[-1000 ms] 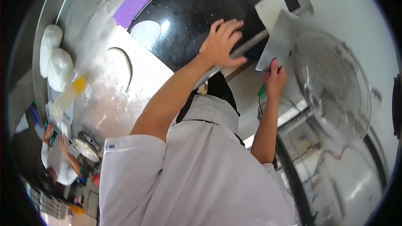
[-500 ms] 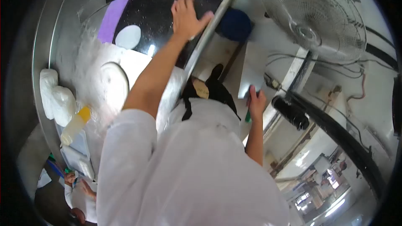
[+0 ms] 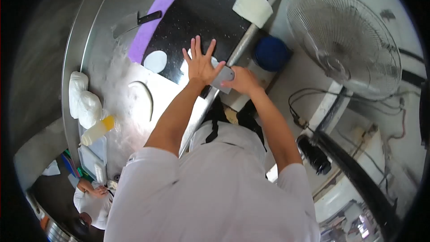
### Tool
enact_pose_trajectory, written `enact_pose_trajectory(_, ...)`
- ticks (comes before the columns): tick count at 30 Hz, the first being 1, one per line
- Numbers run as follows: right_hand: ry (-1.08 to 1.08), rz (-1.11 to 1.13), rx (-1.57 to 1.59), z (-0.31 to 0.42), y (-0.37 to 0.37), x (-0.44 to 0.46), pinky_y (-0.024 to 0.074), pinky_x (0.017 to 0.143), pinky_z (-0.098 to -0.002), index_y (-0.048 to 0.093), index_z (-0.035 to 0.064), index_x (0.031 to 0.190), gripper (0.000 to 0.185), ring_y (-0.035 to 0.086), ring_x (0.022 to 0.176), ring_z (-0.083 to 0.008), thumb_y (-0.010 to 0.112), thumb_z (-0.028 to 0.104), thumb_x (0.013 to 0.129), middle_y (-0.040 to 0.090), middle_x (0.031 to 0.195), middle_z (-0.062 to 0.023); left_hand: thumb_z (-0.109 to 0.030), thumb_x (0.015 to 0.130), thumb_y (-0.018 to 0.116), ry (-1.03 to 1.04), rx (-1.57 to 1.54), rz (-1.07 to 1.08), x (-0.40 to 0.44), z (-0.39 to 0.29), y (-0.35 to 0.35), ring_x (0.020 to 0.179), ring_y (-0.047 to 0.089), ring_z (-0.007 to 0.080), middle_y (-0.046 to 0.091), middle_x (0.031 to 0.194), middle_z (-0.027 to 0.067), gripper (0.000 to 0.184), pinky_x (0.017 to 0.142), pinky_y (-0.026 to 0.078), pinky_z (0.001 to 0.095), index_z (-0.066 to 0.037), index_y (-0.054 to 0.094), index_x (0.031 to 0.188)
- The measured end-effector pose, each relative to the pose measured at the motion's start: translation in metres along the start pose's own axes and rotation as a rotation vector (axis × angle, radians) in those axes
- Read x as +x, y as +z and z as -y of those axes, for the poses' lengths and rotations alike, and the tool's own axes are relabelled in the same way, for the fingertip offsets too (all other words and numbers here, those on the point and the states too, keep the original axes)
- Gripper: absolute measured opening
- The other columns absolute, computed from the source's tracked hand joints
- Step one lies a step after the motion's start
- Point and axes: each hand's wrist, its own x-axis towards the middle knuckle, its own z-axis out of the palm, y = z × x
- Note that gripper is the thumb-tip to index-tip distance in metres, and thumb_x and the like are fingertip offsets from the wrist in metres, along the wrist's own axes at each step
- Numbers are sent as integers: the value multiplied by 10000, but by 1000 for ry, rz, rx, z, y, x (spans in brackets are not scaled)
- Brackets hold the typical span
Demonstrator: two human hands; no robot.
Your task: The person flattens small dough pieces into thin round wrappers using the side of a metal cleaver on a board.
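Observation:
My left hand [image 3: 201,66] lies over the black board [image 3: 197,15] with its fingers spread. Beneath it a flat white piece [image 3: 184,66] shows in part; I cannot tell what it is. My right hand [image 3: 245,81] is closed on a broad-bladed cleaver [image 3: 221,80] at the board's near right edge. The metal blade lies beside my left thumb, and its handle is hidden. To the left of my left hand, a thin white disc [image 3: 155,62] rests on the board. A folded white cloth [image 3: 252,8] sits at the board's right edge.
A second cleaver [image 3: 149,17] lies across a purple cloth [image 3: 152,27]. Leftward are a curved white strip [image 3: 144,101], white bags [image 3: 85,101] and a yellow-capped bottle [image 3: 98,131]. A fan [image 3: 342,40] stands right, above a blue round lid [image 3: 271,54]. Another person [image 3: 94,201] is at lower left.
My right hand has brought the cleaver up from beside my body to the board, next to my left hand. My left hand is now over the white piece. The camera view has shifted.

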Motion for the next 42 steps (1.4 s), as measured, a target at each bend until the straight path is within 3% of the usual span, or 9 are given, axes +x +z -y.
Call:
enact_pose_trajectory(6,37,-120,-196,16,-6,-4,559,827,-504,631,6,1104,704,719,941,-424,924,446,639,736,978,-244,-730,827,628,36,147,217,39,-9,-19,1584,89,403,150,1727,109,962,1169,51,778,-339,282,1636)
enact_pose_trajectory(12,-29,-177,-325,31,-37,32,563,846,-496,603,-27,1097,742,714,968,-435,926,465,646,723,994,-269,-741,817,612,110,131,10,86,14,-6,1575,143,402,194,1716,111,972,1132,58,820,-330,286,1635)
enact_pose_trajectory(16,13,-100,-221,43,-35,17,563,895,-515,597,-33,1149,726,716,1024,-425,931,414,682,713,1072,-293,-751,807,634,247,73,40,86,21,1,1579,112,423,160,1724,136,1029,1143,65,807,-304,250,1650)
enact_pose_trajectory(21,61,-22,-134,12,6,-2,556,891,-533,546,6,1192,766,710,1004,-449,946,398,669,718,1036,-283,-835,721,642,347,118,349,59,4,-18,1585,96,416,172,1725,121,1075,1101,58,842,-298,368,1611)
enact_pose_trajectory(24,13,-49,-119,1,-4,13,567,874,-516,529,7,1192,768,719,970,-447,939,400,676,726,997,-274,-849,719,631,407,133,300,81,6,-11,1579,133,409,209,1718,97,1062,1077,66,859,-311,385,1601)
enact_pose_trajectory(26,28,-122,-229,22,-23,21,562,830,-509,553,5,1142,722,704,948,-467,938,388,666,711,969,-282,-842,710,649,385,20,65,89,14,0,1571,174,390,226,1714,74,1077,1084,93,850,-331,354,1611)
enact_pose_trajectory(29,-25,-89,-287,37,-46,37,586,862,-484,575,-82,1180,812,716,992,-463,941,431,668,719,1043,-288,-825,714,677,393,116,22,111,18,1,1568,195,356,207,1719,68,1116,1120,120,822,-358,260,1637)
enact_pose_trajectory(36,91,-27,-143,23,-10,-2,571,890,-501,548,-44,1208,787,708,991,-476,930,421,699,712,1036,-294,-818,701,685,452,94,166,73,9,-3,1577,114,447,168,1732,107,1130,1073,130,848,-322,297,1639)
enact_pose_trajectory(42,-61,-173,-254,15,-39,30,576,824,-501,543,-23,1162,792,715,945,-454,942,434,654,728,925,-258,-829,676,676,449,-5,-37,110,1,-7,1547,196,479,215,1718,112,1109,1058,126,868,-369,324,1622)
